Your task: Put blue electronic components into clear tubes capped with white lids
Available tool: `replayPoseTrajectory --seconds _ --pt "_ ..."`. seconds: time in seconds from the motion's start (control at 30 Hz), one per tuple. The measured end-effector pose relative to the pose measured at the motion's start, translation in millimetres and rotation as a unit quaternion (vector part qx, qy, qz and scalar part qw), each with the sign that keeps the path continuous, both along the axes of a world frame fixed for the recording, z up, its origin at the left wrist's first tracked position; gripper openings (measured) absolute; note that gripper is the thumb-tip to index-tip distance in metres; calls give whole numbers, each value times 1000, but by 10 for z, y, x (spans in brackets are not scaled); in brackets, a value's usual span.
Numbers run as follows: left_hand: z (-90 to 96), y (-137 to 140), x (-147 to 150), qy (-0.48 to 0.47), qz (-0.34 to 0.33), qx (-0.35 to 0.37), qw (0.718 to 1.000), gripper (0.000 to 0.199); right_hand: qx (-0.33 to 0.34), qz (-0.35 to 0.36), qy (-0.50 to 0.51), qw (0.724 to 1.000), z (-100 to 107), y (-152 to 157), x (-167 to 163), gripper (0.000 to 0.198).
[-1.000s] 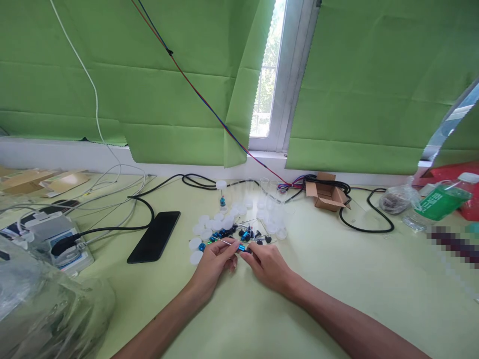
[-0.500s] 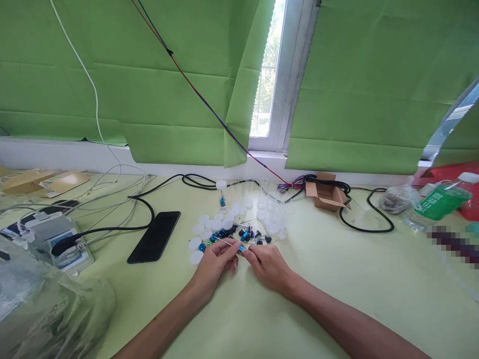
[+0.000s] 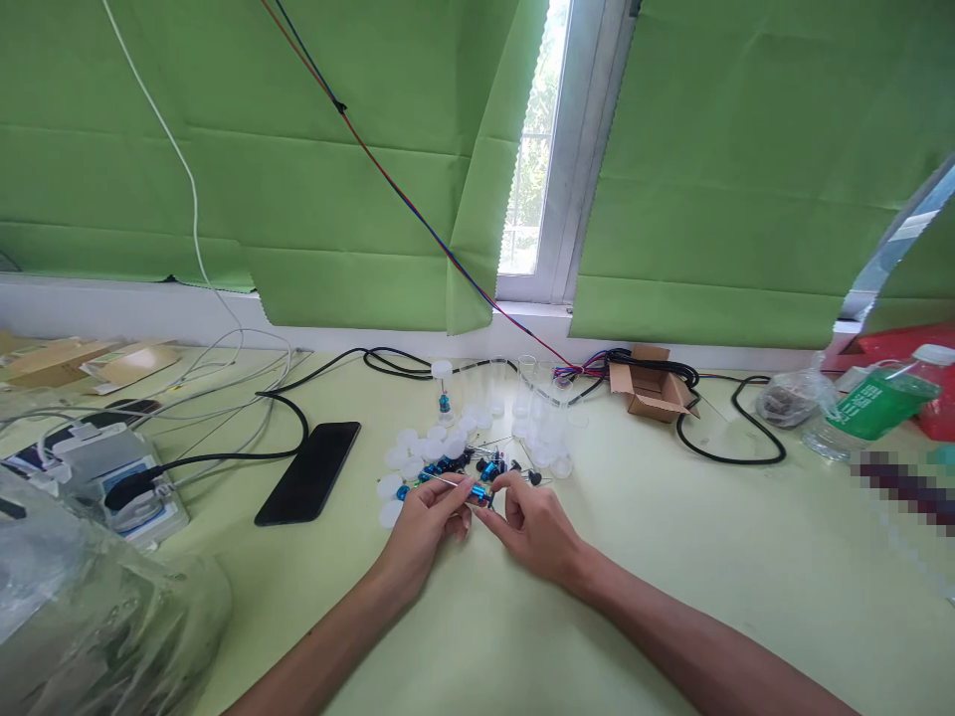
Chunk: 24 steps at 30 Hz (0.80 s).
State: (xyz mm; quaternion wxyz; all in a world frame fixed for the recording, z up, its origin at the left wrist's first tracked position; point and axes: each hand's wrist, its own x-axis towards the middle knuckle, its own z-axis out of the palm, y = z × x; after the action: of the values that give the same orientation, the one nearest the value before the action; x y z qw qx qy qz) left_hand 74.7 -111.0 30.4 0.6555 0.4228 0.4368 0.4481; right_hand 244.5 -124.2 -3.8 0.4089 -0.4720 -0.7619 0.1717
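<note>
My left hand (image 3: 424, 519) is closed, pinching a thin metal rod with a shiny blue cylindrical piece (image 3: 478, 492) between thumb and fingers. Its bare shaft points to the upper left, and a dark tip ends it on the right. At that dark tip, my right hand (image 3: 538, 527) curls its thumb and forefinger round the end; the exact contact is hard to see. Just beyond the hands lies a pile of similar blue and black pieces with thin rods (image 3: 488, 467). Several round white caps (image 3: 413, 465) lie to its left. Behind stands a capped clear tube (image 3: 443, 393) with a blue piece inside.
Several clear tubes (image 3: 526, 386) stand behind the pile. A black phone (image 3: 307, 473) lies left, near a power strip (image 3: 141, 487) with cables and a clear plastic bag (image 3: 104, 607). An open cardboard box (image 3: 651, 386) and a green-labelled bottle (image 3: 880, 400) are at right.
My right hand's forefinger has lifted and shifted towards the dark end, so more of the blue piece shows. My left hand keeps its pinch almost in place.
</note>
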Motion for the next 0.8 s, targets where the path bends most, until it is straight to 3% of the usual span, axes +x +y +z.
replayPoseTrajectory --seconds 0.47,0.8 --pt "-38 12 -8 2 -19 18 1000 27 1 13 -10 1000 -11 13 9 20" --pt "-38 7 -11 11 -27 27 999 27 14 12 -43 999 -8 14 13 35"
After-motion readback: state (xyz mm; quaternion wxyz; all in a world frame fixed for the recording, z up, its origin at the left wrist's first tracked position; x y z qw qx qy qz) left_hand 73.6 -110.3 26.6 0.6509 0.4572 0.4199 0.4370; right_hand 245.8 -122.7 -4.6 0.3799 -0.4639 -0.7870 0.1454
